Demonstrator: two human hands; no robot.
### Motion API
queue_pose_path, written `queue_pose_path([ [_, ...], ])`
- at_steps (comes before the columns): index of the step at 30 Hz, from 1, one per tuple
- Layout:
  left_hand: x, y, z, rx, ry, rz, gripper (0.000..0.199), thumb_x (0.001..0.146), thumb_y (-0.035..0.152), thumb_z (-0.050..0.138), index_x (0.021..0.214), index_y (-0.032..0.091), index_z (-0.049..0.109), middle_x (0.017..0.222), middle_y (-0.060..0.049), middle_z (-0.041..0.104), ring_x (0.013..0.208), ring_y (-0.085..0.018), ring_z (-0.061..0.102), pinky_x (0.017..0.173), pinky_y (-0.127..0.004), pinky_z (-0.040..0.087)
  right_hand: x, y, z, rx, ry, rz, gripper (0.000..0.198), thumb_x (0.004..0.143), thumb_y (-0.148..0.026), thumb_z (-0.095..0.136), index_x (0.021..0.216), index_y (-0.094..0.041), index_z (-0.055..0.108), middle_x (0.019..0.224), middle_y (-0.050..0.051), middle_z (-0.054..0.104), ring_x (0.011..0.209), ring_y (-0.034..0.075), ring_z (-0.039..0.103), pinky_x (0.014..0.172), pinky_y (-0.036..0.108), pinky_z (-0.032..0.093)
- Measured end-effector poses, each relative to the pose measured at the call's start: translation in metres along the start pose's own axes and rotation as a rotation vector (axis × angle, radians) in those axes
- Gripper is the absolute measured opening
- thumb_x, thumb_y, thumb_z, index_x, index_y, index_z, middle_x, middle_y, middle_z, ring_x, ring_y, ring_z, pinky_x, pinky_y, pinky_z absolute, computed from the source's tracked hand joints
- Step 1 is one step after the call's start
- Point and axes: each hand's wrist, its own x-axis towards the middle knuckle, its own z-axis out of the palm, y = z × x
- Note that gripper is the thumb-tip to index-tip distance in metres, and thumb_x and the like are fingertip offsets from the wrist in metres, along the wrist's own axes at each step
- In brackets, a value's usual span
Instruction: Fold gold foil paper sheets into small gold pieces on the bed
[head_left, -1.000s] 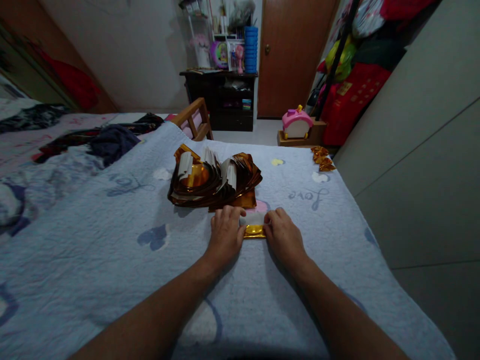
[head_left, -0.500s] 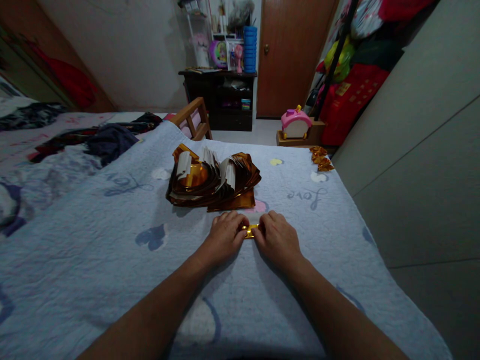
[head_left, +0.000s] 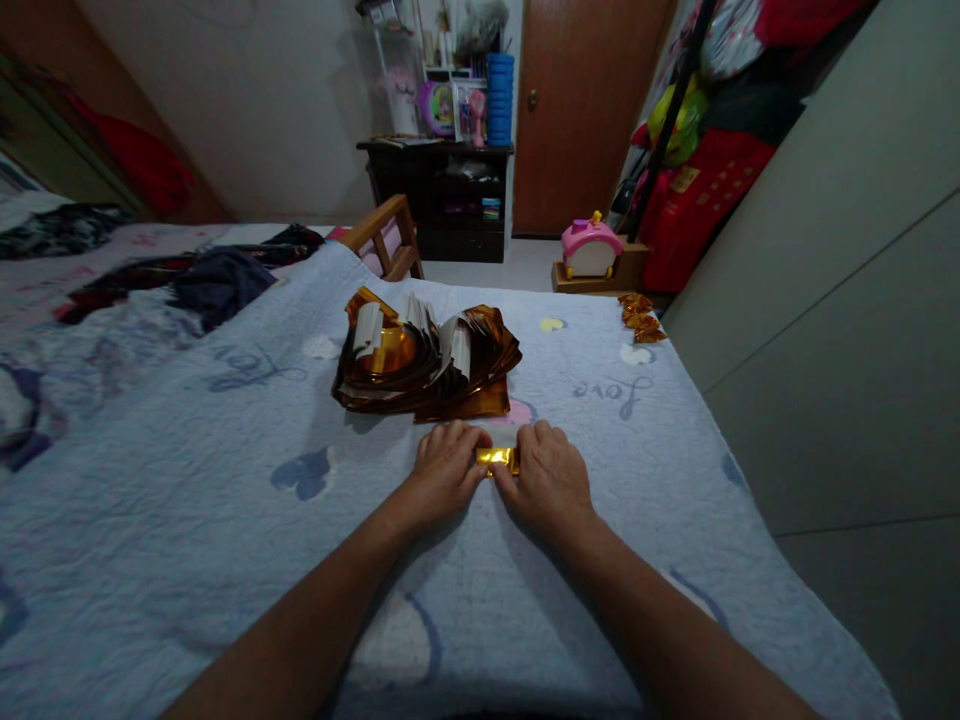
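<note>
A strip of gold foil paper (head_left: 498,459), folded narrow, lies on the bed between my hands. My left hand (head_left: 450,465) grips its left end, thumb at the near edge and fingers curled at the far side. On the other end is my right hand (head_left: 551,470), its thumb pressing the near edge and its fingers bent over the paper. Just beyond my hands rests a thick, curled stack of gold foil paper (head_left: 427,365) with pale backs showing. Several folded gold pieces (head_left: 641,318) sit at the far right corner of the bed.
A pale blue patterned quilt (head_left: 315,560) covers the bed. Dark clothes (head_left: 221,283) lie at the left. Past the far edge stand a wooden chair (head_left: 386,240), a black cabinet (head_left: 465,215) and a pink toy (head_left: 591,245). A pale cabinet wall (head_left: 840,350) borders the right.
More shiny gold now shows between my hands, as the paper's band looks wider. My right thumb has shifted slightly left; both hands stay in nearly the same place.
</note>
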Motion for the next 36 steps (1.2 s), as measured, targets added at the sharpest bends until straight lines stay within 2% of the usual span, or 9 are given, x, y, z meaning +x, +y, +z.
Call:
queue_pose_path([
  [5,0.001,0.001,-0.002,0.003,-0.019,-0.022,0.024,0.091,0.024,0.055,0.115,0.023,0.058,0.117,-0.007,0.056,0.110,-0.028,0.048,0.098,-0.041,0.037,-0.002,0.012,-0.001,-0.011,0.022,0.030,0.041,0.087,-0.052,0.064,0.108,-0.018,0.062,0.102,0.013,0.060,0.096,0.030,0.054,0.079,0.040,0.040],
  [11,0.001,0.002,-0.002,-0.015,-0.019,-0.034,0.027,0.087,0.021,0.056,0.114,0.025,0.057,0.119,-0.006,0.056,0.111,-0.028,0.048,0.099,-0.042,0.037,-0.003,0.044,0.006,-0.007,0.082,0.070,0.078,0.081,-0.059,0.068,0.145,-0.021,0.045,0.130,0.019,0.054,0.112,0.037,0.049,0.091,0.049,0.037],
  [17,0.000,0.002,-0.003,-0.020,-0.019,-0.035,0.026,0.088,0.023,0.056,0.114,0.025,0.057,0.119,-0.006,0.056,0.112,-0.028,0.048,0.098,-0.041,0.037,-0.001,0.064,0.009,0.019,0.012,0.070,0.084,0.081,-0.060,0.067,0.149,-0.018,0.042,0.146,0.022,0.045,0.129,0.044,0.041,0.101,0.056,0.033],
  [21,0.000,0.002,-0.003,-0.039,-0.008,-0.028,0.026,0.087,0.021,0.055,0.113,0.025,0.057,0.118,-0.006,0.057,0.111,-0.028,0.048,0.098,-0.042,0.036,0.001,0.070,0.008,0.041,0.004,0.043,0.081,0.080,-0.055,0.067,0.148,-0.017,0.044,0.145,0.022,0.046,0.128,0.043,0.043,0.101,0.056,0.034],
  [26,-0.001,0.002,-0.002,-0.067,0.016,-0.016,0.028,0.085,0.019,0.055,0.112,0.025,0.056,0.116,-0.005,0.058,0.110,-0.027,0.048,0.098,-0.042,0.036,0.003,0.071,0.004,0.153,0.067,-0.005,0.064,0.081,-0.040,0.065,0.140,-0.019,0.050,0.138,0.018,0.051,0.125,0.037,0.045,0.100,0.052,0.037],
  [29,-0.001,0.001,0.000,-0.107,0.062,0.000,0.028,0.083,0.017,0.055,0.110,0.022,0.055,0.113,-0.006,0.057,0.107,-0.027,0.049,0.096,-0.042,0.038,0.004,0.064,-0.002,0.300,0.083,-0.108,0.041,0.080,-0.032,0.066,0.119,-0.022,0.060,0.126,0.013,0.054,0.118,0.031,0.048,0.097,0.045,0.041],
  [32,-0.001,-0.001,0.002,-0.187,0.126,0.056,0.019,0.082,0.013,0.053,0.098,0.022,0.055,0.107,-0.006,0.054,0.105,-0.025,0.049,0.094,-0.039,0.041,0.003,0.055,-0.007,0.381,0.021,-0.256,0.017,0.078,-0.022,0.066,0.094,-0.021,0.063,0.117,0.010,0.055,0.112,0.027,0.049,0.097,0.041,0.041],
  [34,-0.001,-0.002,0.003,-0.234,0.169,0.103,0.017,0.081,0.010,0.052,0.092,0.022,0.055,0.106,-0.006,0.053,0.106,-0.024,0.049,0.094,-0.038,0.042,0.001,0.051,-0.007,0.390,0.001,-0.288,0.017,0.078,-0.018,0.065,0.094,-0.021,0.063,0.117,0.009,0.055,0.111,0.026,0.049,0.098,0.040,0.040],
  [36,0.000,-0.002,0.005,-0.247,0.190,0.134,0.016,0.080,0.009,0.052,0.089,0.021,0.056,0.106,-0.006,0.053,0.106,-0.024,0.049,0.094,-0.037,0.042,0.001,0.049,-0.006,0.401,0.014,-0.282,0.031,0.077,-0.017,0.066,0.107,-0.022,0.062,0.119,0.010,0.055,0.111,0.027,0.048,0.098,0.041,0.040],
])
